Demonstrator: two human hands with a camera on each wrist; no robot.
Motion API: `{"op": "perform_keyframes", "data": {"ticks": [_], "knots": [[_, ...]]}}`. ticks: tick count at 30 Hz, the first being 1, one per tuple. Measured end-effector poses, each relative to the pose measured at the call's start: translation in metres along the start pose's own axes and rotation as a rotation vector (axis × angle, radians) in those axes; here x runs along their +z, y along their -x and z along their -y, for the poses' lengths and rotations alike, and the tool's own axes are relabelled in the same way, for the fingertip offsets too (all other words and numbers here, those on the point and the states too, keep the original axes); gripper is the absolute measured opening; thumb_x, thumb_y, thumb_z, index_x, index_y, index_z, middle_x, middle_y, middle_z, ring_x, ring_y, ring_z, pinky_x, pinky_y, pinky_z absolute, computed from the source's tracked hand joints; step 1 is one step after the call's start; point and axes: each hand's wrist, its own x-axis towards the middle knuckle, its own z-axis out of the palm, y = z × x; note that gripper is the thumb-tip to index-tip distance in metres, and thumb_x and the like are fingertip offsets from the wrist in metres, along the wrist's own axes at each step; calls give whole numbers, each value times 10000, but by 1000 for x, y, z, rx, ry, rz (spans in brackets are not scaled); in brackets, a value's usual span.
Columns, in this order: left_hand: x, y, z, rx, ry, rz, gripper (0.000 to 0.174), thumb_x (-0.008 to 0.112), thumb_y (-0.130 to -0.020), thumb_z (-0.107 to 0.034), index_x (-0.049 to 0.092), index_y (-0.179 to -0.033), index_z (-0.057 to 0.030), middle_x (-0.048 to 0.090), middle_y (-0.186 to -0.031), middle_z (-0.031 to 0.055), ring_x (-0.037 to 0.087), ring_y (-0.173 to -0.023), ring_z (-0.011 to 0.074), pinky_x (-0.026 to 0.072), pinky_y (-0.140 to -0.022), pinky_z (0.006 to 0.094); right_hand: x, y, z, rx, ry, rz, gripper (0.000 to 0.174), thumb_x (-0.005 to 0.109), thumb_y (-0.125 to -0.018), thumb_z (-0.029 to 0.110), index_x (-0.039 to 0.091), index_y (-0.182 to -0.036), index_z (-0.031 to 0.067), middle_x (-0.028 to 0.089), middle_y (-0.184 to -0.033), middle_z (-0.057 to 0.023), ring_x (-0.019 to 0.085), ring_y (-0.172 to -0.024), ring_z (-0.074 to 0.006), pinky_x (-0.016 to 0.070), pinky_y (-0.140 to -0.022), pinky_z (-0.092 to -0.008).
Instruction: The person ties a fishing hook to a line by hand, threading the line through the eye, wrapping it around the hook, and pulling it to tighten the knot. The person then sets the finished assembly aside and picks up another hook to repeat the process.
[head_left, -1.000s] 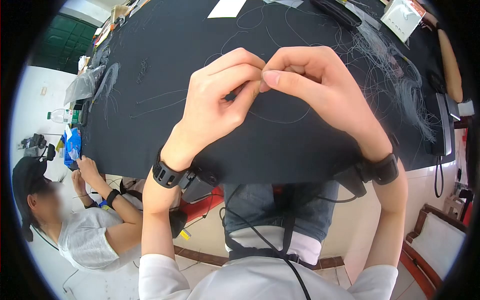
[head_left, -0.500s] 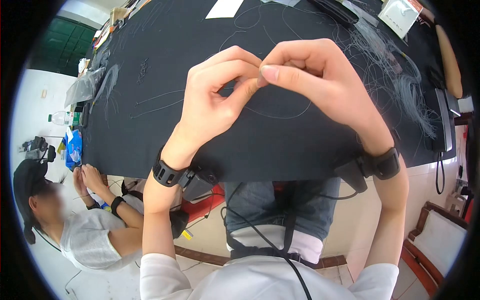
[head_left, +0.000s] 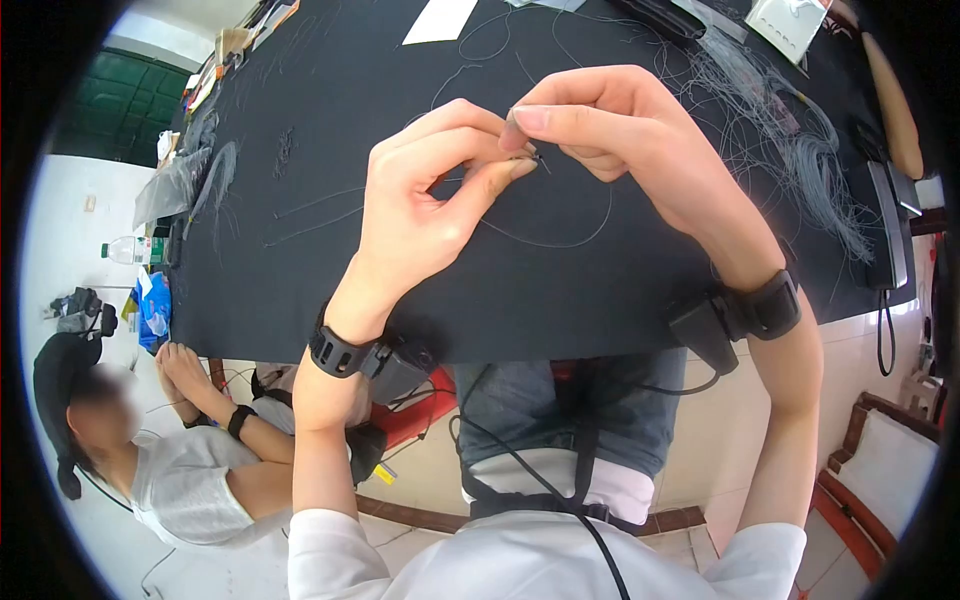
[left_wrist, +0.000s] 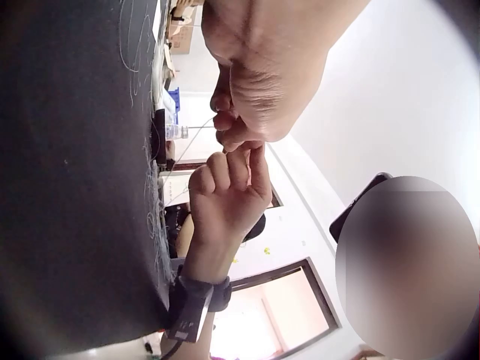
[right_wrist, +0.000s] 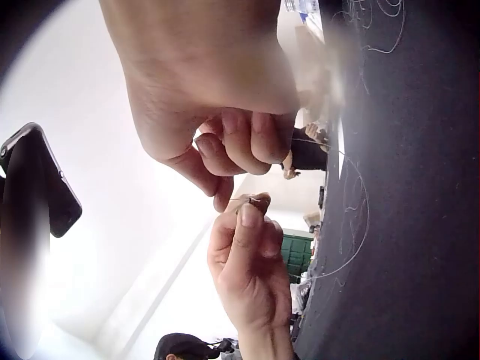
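Note:
My left hand [head_left: 425,190] pinches a small dark knotted bit [head_left: 538,158] of thin line between thumb and index finger, over the black table. My right hand [head_left: 640,140] is beside it, thumb and index fingertip together just above the left fingertips; whether a strand lies between them is too small to tell. A loop of thin grey line [head_left: 560,244] hangs below the hands, and two strands [head_left: 320,205] stretch out to the left. In the right wrist view, the left thumb [right_wrist: 250,217] presses the small bit and the line [right_wrist: 366,217] curves beside it.
A tangled bundle of grey line [head_left: 790,150] lies on the black table [head_left: 600,310] at right, with a white box [head_left: 787,28] behind. White paper [head_left: 440,20] lies at the far edge. Another person [head_left: 200,470] sits at left, near a bottle [head_left: 128,250] and a blue packet [head_left: 153,305].
The right fingertips have shifted up and slightly left, off the left fingertips, and the small knotted bit now shows at the left fingertips. The person at left has brought their hands together.

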Motion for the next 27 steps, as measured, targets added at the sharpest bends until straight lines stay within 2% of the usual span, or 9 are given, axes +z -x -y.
{"op": "perform_keyframes", "data": {"ticks": [5, 8, 27], "knots": [[-1, -1, -5, -2, -21, 2, 88, 648, -701, 53, 633, -777, 12, 614, -779, 63, 585, -646, 127, 459, -570, 212, -4, -2, -4, 104, -94, -15, 231, 577, -821, 216, 665, -896, 16, 437, -540, 60, 356, -486, -22, 269, -444, -185], [-2, -1, -4, 13, -26, 2, 79, 645, -711, 48, 639, -780, 9, 615, -782, 63, 581, -643, 126, 454, -558, 210, -1, -3, -10, 105, -180, -72, 226, 573, -828, 217, 660, -891, 18, 315, -498, 93, 240, -434, -10, 172, -398, -193], [1, 0, -3, 48, -45, 9, 77, 651, -708, 37, 643, -775, -2, 617, -797, 65, 558, -623, 126, 431, -523, 208, -5, -2, -13, 205, -180, -136, 250, 535, -839, 210, 633, -894, -13, 277, -499, 83, 215, -429, -30, 173, -412, -208]]}}
